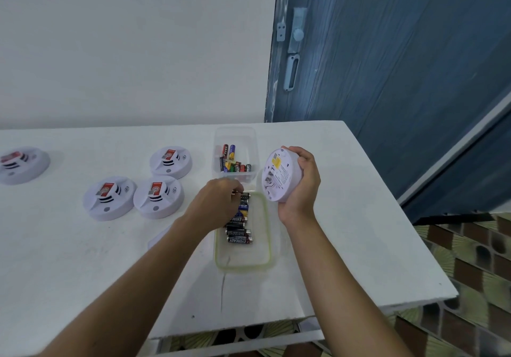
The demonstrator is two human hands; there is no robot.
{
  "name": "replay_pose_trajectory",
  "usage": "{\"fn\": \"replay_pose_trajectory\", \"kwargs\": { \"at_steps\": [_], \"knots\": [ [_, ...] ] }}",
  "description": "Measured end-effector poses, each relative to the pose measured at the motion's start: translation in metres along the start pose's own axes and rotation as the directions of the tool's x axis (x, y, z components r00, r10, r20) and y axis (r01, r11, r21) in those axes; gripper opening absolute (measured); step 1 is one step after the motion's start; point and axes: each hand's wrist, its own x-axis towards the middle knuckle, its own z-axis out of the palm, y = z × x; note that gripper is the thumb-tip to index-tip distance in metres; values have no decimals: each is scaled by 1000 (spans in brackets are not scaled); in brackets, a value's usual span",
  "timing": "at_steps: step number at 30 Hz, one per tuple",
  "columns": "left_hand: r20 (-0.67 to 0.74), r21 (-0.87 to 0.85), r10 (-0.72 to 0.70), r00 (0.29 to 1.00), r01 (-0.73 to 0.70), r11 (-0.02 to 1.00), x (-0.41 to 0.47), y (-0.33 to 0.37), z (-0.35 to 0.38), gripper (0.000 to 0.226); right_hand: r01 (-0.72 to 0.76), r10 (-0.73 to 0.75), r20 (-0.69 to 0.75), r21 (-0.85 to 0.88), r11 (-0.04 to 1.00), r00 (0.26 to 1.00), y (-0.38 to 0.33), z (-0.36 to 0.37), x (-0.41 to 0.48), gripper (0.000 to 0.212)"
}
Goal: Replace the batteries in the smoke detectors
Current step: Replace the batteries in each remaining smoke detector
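My right hand (302, 188) grips a white round smoke detector (279, 175), tilted on edge with its back side toward me. My left hand (218, 203) reaches into the near clear tray (265, 260) with a greenish rim, fingers pinched on a battery (243, 195) at the top of a row of black batteries (239, 235). Behind the tray stands a clear tub (254, 141) holding several mixed batteries (235, 163). Three smoke detectors lie face up to the left: one at the back (171, 161), one in the middle (158, 196) and one further left (110, 197).
Another smoke detector (23, 164) lies at the far left of the white table (345, 246). A small white cover piece (160, 236) lies partly hidden under my left forearm. The table's right edge borders a blue door (401, 66) and a patterned floor (470, 260).
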Motion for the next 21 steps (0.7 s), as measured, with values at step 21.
{"fn": "replay_pose_trajectory", "kwargs": {
  "at_steps": [21],
  "knots": [
    [263, 494, -205, 943, 51, 868, 111, 14, -19, 27, -87, 92, -79, 53, 995, 993, -4, -4, 33, 26]
  ]
}}
